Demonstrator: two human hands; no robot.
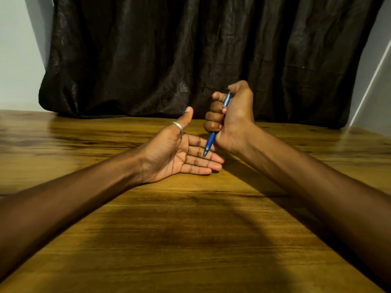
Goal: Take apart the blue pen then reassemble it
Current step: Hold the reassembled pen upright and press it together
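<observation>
The blue pen (210, 142) stands nearly upright in my right hand (232, 117), which is closed in a fist around its barrel. Its lighter upper part shows between my thumb and forefinger, and the thumb rests over the top end. The dark blue grip and the metal tip stick out below the fist. My left hand (179, 153) lies palm up on the table, fingers straight and together, a silver ring on the thumb. The pen's tip points down at the fingers of that hand; whether it touches them I cannot tell.
A wooden table (190, 229) fills the lower view, with both forearms resting across it. A dark brown curtain (190, 49) hangs behind the table's far edge, with pale wall on either side.
</observation>
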